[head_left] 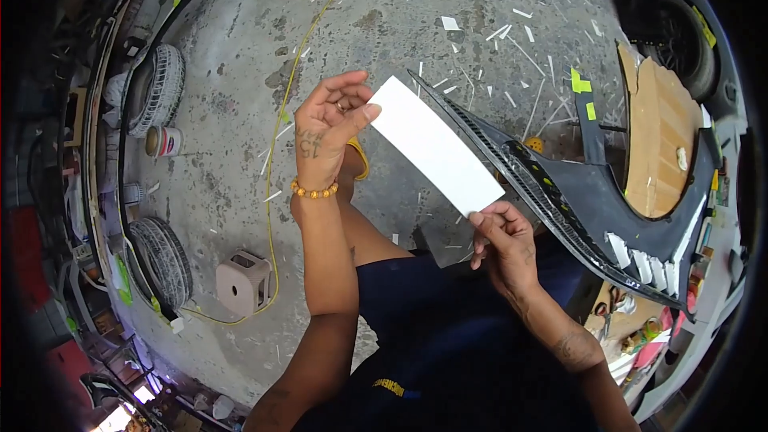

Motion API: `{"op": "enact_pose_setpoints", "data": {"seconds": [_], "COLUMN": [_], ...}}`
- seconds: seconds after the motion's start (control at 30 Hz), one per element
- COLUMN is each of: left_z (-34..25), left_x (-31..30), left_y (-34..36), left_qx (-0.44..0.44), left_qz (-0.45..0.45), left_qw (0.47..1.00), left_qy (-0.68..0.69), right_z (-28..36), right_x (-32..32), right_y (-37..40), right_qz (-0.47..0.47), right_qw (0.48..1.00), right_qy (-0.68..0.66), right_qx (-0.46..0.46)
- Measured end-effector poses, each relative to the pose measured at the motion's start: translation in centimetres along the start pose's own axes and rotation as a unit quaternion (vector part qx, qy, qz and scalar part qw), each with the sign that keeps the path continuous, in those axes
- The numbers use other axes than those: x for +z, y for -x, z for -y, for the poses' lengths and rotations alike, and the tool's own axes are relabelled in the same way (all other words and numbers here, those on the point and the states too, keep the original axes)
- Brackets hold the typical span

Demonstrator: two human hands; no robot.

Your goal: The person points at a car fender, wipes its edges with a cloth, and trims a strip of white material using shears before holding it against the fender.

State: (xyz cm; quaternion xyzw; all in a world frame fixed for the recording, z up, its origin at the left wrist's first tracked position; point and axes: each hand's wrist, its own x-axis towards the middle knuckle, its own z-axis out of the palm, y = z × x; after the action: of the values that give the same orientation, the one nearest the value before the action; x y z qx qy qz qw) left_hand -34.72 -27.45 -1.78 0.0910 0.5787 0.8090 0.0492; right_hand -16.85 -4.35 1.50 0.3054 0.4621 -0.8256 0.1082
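Note:
A white rectangular strip (438,148) slants across the middle of the head view, held at both ends. Its upper left corner is pinched between the thumb and fingers of my left hand (332,124), above a beaded bracelet. At the lower right end, my right hand (506,244) grips the strip's corner with thumb and fingers. Just right of the strip lies a black car body panel (580,196) with a long ribbed edge and several white strips stuck near its lower right part.
Paper scraps (450,24) litter the concrete floor. A yellow cable (280,128) runs along the left, past a small stool (243,283), a can (163,142) and tires (160,260). Cardboard (660,136) fills the panel's arch; scissors (610,304) lie at lower right.

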Motion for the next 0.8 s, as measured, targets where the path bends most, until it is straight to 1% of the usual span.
{"op": "enact_pose_setpoints", "data": {"seconds": [0.1,0.17,0.2,0.3,0.43,0.53,0.63,0.8], "left_z": [-0.2,-0.3,-0.4,-0.1,1.3,1.8,1.8,1.7], "left_x": [0.4,0.0,-0.1,-0.4,-1.3,-1.3,-1.1,-0.9], "left_y": [-2.0,-3.4,-3.6,-4.2,-3.3,-3.0,-3.0,-3.0], "left_qx": [-0.002,-0.001,0.002,0.025,0.010,0.017,0.027,0.014], "left_qz": [0.019,0.047,0.041,0.027,0.006,-0.001,-0.001,0.000], "left_qw": [1.000,0.999,0.999,0.999,1.000,0.999,0.999,0.999], "left_qy": [-0.003,0.007,0.008,0.002,0.021,0.035,0.043,0.045], "right_z": [0.2,0.4,0.4,0.5,0.3,0.4,0.4,0.2], "right_x": [0.4,0.9,1.2,1.9,1.6,1.5,1.2,0.9], "right_y": [-0.1,-0.4,-0.5,-0.7,-0.8,-1.0,-1.2,-1.2], "right_qz": [-0.005,-0.008,-0.009,-0.017,-0.022,-0.026,-0.021,-0.026], "right_qw": [0.999,0.999,0.998,0.999,0.999,0.999,0.999,0.999], "right_qy": [-0.004,-0.007,-0.009,0.002,0.010,0.011,0.013,0.005], "right_qx": [-0.045,-0.053,-0.057,-0.049,-0.030,-0.029,-0.034,-0.033]}}
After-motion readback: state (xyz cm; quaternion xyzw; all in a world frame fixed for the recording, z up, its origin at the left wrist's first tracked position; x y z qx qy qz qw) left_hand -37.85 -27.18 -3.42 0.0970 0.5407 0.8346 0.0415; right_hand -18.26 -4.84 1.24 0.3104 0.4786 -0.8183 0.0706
